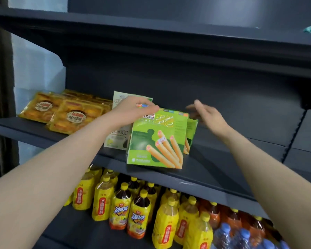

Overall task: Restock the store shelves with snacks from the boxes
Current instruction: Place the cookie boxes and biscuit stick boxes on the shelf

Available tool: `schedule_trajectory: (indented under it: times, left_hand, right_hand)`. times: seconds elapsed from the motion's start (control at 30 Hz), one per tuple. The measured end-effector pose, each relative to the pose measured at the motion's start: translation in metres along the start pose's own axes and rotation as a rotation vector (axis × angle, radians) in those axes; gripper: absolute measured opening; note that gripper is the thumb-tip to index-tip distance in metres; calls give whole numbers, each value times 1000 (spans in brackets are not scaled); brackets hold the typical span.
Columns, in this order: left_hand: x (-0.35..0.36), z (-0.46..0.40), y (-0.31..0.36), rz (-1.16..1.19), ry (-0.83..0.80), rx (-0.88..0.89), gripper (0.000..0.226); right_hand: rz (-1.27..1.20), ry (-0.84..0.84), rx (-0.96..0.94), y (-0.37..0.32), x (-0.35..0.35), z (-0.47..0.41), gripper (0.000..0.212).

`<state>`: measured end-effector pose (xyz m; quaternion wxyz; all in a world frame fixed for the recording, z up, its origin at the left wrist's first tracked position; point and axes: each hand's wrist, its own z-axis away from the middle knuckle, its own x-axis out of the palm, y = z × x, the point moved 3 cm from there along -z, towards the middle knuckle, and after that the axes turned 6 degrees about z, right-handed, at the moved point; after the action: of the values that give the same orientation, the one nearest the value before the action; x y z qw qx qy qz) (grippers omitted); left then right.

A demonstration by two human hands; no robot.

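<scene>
Here, left to right on my middle shelf (214,168): yellow cake packs (61,112) lying flat; a pale box (118,139) upright; my left hand (133,108), fingers curled over the top edge of the green egg-roll box (156,139) standing at the shelf front; my right hand (206,114), open, empty, just beside. Below: drink bottles (138,214).

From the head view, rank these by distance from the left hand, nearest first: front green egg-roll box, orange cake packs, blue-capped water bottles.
1. Front green egg-roll box: the left hand grips its top edge on the middle shelf.
2. Orange cake packs: further left on the same shelf.
3. Blue-capped water bottles: lower shelf, far right.
</scene>
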<state>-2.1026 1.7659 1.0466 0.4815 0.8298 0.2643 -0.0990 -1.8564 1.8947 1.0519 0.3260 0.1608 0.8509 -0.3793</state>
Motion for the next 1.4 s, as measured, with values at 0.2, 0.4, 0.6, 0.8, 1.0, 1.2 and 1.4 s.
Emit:
schedule_trajectory:
  times: [0.2, 0.4, 0.6, 0.8, 1.0, 1.2, 1.4]
  left_hand:
    - [64, -17, 23, -46, 37, 158, 18]
    - [66, -6, 10, -495, 283, 389, 26]
    - [44, 30, -30, -733, 417, 354, 30]
    - [24, 53, -73, -853, 402, 129, 42]
    - [26, 54, -88, -882, 322, 14, 45]
    - [27, 57, -89, -856, 290, 0, 46]
    - [26, 65, -81, -851, 244, 5, 47]
  right_hand:
    - [-212, -198, 44, -6, -24, 38, 37]
    - [-204, -42, 53, 32, -39, 46, 30]
    - [197, 116, -72, 37, 4, 28, 38]
    - [478, 218, -248, 33, 34, 11, 43]
    - [549, 80, -258, 38, 33, -5, 43]
    - [654, 79, -239, 35, 36, 2, 47]
    - [852, 213, -232, 15, 36, 29, 47]
